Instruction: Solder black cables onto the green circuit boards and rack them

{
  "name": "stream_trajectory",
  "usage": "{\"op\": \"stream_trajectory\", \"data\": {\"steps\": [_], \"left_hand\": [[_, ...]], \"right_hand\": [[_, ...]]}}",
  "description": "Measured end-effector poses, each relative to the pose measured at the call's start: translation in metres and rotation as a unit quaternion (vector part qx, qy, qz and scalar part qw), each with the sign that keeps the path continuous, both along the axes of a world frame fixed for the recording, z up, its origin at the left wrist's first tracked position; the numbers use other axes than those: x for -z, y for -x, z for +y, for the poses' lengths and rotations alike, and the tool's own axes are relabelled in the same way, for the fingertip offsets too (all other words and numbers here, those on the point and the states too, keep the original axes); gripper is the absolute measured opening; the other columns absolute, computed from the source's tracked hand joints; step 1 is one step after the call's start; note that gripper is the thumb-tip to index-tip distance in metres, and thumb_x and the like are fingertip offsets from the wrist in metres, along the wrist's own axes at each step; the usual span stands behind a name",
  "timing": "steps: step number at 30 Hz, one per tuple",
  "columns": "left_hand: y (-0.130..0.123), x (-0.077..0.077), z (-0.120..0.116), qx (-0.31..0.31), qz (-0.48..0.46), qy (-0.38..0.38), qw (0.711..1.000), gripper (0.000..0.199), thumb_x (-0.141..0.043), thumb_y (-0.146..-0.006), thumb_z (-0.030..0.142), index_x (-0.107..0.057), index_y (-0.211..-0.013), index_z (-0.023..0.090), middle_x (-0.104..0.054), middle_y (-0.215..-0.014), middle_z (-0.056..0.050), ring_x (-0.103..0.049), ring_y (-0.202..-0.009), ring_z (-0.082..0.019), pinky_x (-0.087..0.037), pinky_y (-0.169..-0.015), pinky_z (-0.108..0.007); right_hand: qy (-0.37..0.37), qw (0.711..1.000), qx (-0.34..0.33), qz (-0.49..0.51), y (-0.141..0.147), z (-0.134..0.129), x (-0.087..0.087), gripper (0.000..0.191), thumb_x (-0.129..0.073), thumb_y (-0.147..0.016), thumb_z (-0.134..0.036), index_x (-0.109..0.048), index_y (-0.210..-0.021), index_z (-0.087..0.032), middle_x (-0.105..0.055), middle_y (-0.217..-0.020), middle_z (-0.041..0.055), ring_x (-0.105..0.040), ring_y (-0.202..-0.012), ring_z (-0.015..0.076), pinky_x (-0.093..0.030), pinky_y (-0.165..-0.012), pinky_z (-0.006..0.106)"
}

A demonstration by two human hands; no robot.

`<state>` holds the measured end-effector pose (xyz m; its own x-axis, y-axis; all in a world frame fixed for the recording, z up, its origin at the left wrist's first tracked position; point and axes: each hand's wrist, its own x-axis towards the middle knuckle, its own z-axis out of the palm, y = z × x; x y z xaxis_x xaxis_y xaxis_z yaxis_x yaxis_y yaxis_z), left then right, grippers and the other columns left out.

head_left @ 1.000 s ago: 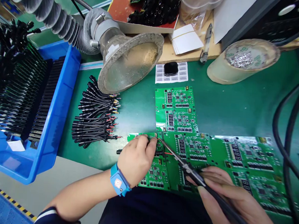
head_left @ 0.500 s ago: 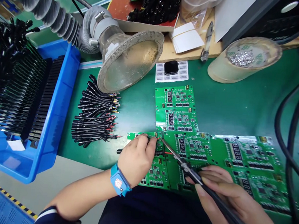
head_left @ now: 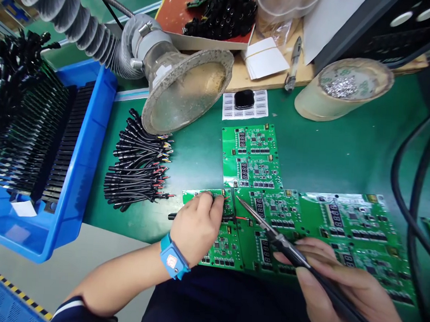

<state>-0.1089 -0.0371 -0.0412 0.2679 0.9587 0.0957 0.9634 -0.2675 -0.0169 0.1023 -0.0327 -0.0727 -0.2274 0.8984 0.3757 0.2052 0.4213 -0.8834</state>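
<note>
**Along the surface's (head_left: 342,156) near edge, left hand (head_left: 196,225) and right hand (head_left: 333,277) apart**

Over a green circuit board (head_left: 226,254), the left hand pinches a red-tipped lead (head_left: 226,198), mostly hidden, seemingly to keep it still. The right hand is closed round a soldering iron (head_left: 298,258), held like a pen, probably for fine control; the tip (head_left: 242,203) stands just right of the pinch, not touching it. Black cables (head_left: 131,180) lie fanned toward the left edge, bared ends (head_left: 163,177) facing right, presumably for easy reach. By that edge, a blue bin (head_left: 85,167) holds rows of boards (head_left: 29,140) and heaped black connectors (head_left: 7,68). Toward the far edge, a round pot (head_left: 309,106) holds shiny metal bits (head_left: 339,87).
</note>
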Motion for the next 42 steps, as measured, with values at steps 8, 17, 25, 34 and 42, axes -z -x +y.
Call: {"op": "stream_trajectory", "data": {"steps": [8,17,25,34,42], "left_hand": [[0.017,0.001,0.000,0.026,-0.012,0.002,1.000,0.026,-0.039,-0.091,0.011,-0.051,-0.114,0.011,-0.059,-0.094,-0.009,-0.063,-0.083,-0.019,-0.056,-0.066,-0.028],[0.030,0.001,0.000,0.081,0.012,-0.016,0.996,0.028,-0.037,-0.091,0.009,-0.049,-0.117,0.010,-0.059,-0.090,-0.009,-0.061,-0.097,-0.020,-0.056,-0.075,-0.029],[0.024,-0.003,0.002,0.067,0.045,0.017,0.997,0.029,-0.045,-0.087,0.009,-0.050,-0.115,0.011,-0.057,-0.096,-0.011,-0.063,-0.085,-0.021,-0.057,-0.065,-0.030],[0.020,-0.005,0.003,0.068,0.064,0.004,0.996,0.025,-0.045,-0.087,0.009,-0.052,-0.111,0.010,-0.057,-0.092,-0.010,-0.063,-0.079,-0.019,-0.056,-0.062,-0.028],[0.022,-0.002,0.001,0.064,0.071,0.014,0.995,0.028,-0.039,-0.089,0.009,-0.049,-0.115,0.013,-0.057,-0.098,-0.010,-0.062,-0.092,-0.019,-0.056,-0.072,-0.028]], "right_hand": [[-0.024,0.999,-0.020,0.030,0.001,0.003,-0.004,0.025,-0.053,-0.072,-0.005,-0.049,-0.089,-0.022,-0.068,-0.070,-0.0018,-0.066,-0.072,0.0184,-0.048,-0.083,0.041],[-0.015,0.998,-0.059,-0.013,0.004,0.001,0.004,0.030,-0.059,-0.070,-0.006,-0.052,-0.094,-0.023,-0.069,-0.079,0.0004,-0.066,-0.077,0.0194,-0.049,-0.081,0.041],[-0.023,0.997,-0.062,-0.041,0.006,0.002,0.003,0.029,-0.060,-0.070,-0.007,-0.053,-0.093,-0.024,-0.068,-0.076,-0.0005,-0.065,-0.076,0.0187,-0.050,-0.077,0.040],[-0.049,0.995,-0.076,-0.039,0.004,0.002,0.006,0.031,-0.060,-0.068,-0.004,-0.052,-0.093,-0.021,-0.066,-0.074,0.0002,-0.064,-0.069,0.0171,-0.048,-0.077,0.041],[-0.007,0.999,-0.044,-0.023,0.003,-0.001,0.007,0.026,-0.059,-0.072,-0.009,-0.050,-0.092,-0.024,-0.069,-0.079,0.0007,-0.065,-0.078,0.0196,-0.047,-0.078,0.041]]}}
